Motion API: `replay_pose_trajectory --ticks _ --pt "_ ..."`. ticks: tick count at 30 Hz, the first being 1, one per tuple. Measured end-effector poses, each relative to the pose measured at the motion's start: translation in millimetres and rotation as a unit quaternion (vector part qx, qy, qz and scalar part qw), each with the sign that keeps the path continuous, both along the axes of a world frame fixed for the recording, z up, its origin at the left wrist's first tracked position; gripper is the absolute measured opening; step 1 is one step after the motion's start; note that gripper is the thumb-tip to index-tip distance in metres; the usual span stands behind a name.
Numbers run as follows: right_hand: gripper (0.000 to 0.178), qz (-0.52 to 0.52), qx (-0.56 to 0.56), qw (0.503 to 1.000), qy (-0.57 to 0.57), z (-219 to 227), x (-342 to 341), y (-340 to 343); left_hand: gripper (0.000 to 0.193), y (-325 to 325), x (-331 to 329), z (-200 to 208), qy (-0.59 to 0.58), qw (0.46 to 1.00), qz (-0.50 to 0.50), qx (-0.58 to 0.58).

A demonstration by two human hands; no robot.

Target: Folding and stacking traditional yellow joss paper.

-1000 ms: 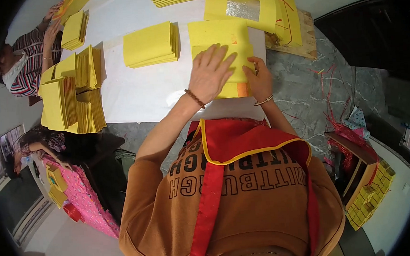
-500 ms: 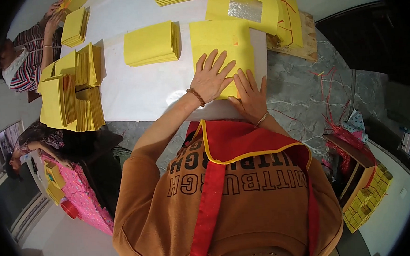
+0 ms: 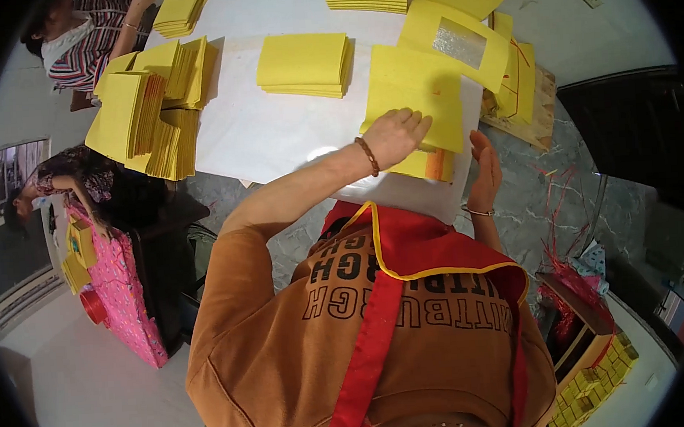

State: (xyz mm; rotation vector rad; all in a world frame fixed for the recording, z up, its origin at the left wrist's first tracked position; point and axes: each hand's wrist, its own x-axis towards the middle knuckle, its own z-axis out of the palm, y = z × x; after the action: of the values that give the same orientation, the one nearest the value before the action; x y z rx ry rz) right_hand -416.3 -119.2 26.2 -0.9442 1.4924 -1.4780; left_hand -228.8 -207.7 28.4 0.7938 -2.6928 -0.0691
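My left hand [image 3: 400,138], with a brown bead bracelet at its wrist, has its fingers curled over the near part of a yellow paper sheet [image 3: 408,80]. The sheet's near edge looks lifted, and under it shows more yellow paper with an orange patch [image 3: 435,164]. What lies inside my left palm is hidden. Just off the sheet's right side, at the table's edge, my right hand [image 3: 485,175] is held upright on its side with the fingers stretched and nothing in them. A folded stack of yellow paper [image 3: 304,63] lies to the left of the sheet.
More yellow stacks stand on the white-covered table [image 3: 235,134], a bulky pile [image 3: 137,120] at its left. Yellow paper with a silver panel [image 3: 459,42] lies behind the sheet. Two other people are at the left, one by a pink-covered table [image 3: 132,297]. Red strings hang at right.
Both hands lay flat on the yellow paper before. My left hand has curled its fingers on the sheet, and my right hand has come off to the right. The whole view has shifted.
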Motion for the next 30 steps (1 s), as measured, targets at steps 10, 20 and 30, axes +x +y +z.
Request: replay_pose_trajectory --ticks 10,20,30 --pt "0.032 0.005 0.049 0.998 0.024 -24.5 3.1 5.1 0.051 -84.9 140.2 14.3 0.016 0.966 0.204 -0.161" --pt "0.028 0.005 0.035 0.998 0.055 -33.8 7.2 2.4 0.060 -94.7 159.4 -25.8 -0.103 0.973 0.201 -0.051" --pt "0.024 -0.007 0.028 0.996 0.080 -35.8 11.4 -0.9 0.070 -81.7 166.2 -51.2 -0.109 0.972 0.203 0.049"
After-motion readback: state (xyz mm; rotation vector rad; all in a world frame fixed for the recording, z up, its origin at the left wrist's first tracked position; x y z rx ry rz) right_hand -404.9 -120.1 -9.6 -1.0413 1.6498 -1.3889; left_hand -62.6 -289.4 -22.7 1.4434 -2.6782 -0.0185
